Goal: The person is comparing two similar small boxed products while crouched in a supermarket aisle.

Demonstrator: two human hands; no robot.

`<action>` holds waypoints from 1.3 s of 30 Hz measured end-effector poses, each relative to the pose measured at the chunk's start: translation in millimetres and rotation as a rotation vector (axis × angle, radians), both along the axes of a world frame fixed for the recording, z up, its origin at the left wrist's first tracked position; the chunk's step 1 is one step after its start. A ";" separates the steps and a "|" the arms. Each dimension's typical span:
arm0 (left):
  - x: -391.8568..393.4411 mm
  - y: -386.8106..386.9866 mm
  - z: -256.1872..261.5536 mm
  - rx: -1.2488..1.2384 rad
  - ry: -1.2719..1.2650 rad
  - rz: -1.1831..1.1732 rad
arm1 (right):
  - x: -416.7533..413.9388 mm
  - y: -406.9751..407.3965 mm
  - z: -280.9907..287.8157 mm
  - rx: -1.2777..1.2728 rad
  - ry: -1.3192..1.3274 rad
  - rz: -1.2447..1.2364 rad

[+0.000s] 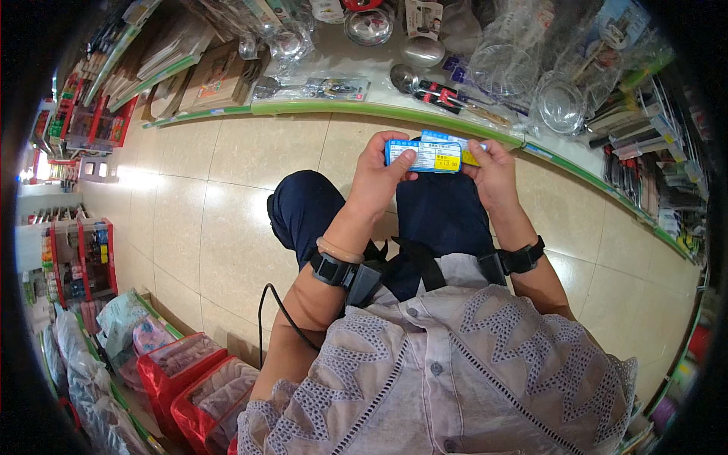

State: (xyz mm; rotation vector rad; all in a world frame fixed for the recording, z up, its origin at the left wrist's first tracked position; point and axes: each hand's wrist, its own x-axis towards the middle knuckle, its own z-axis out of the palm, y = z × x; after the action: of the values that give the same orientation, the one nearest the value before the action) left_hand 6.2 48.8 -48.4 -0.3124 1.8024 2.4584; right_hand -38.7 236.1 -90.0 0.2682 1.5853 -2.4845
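Note:
My left hand (387,162) grips a blue, white and yellow price tag card (424,157) by its left end, the thumb on top. Behind it, partly covered, is another card of the same colours (455,140). My right hand (493,165) pinches that rear card at its right end. Both cards overlap in front of my knees, near the green-edged lower shelf. They bear print, and whether more cards lie under them cannot be seen.
Packaged ladles and strainers (503,68) fill the shelf (387,111) ahead. Wooden boards (213,85) stand at its left. Red zippered textile bags (185,364) sit at lower left. A black cable (260,318) loops beside my left arm. Tiled floor (239,153) lies around my legs.

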 end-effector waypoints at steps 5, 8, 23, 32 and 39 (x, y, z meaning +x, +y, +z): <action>-1.6 -0.4 -6.2 -0.070 0.022 0.021 | 6.1 -8.7 10.1 -0.099 0.009 0.174; -1.9 0.3 -8.3 -0.095 0.045 0.064 | 6.3 -7.4 10.5 -0.083 0.025 0.211; -0.2 3.7 -10.9 -0.050 0.046 0.060 | 16.3 -17.8 23.9 0.037 0.120 0.344; 0.6 3.6 -0.5 -0.046 0.033 0.039 | 16.6 -19.9 26.4 0.102 0.177 0.349; 0.5 2.5 -0.3 -0.072 0.051 0.031 | 16.2 -20.9 23.8 0.100 0.193 0.351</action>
State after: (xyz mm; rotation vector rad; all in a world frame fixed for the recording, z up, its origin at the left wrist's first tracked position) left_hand 6.7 51.3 -48.7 -0.2875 1.9240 2.4480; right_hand -22.6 215.3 -66.2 -0.2275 1.6623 -2.2182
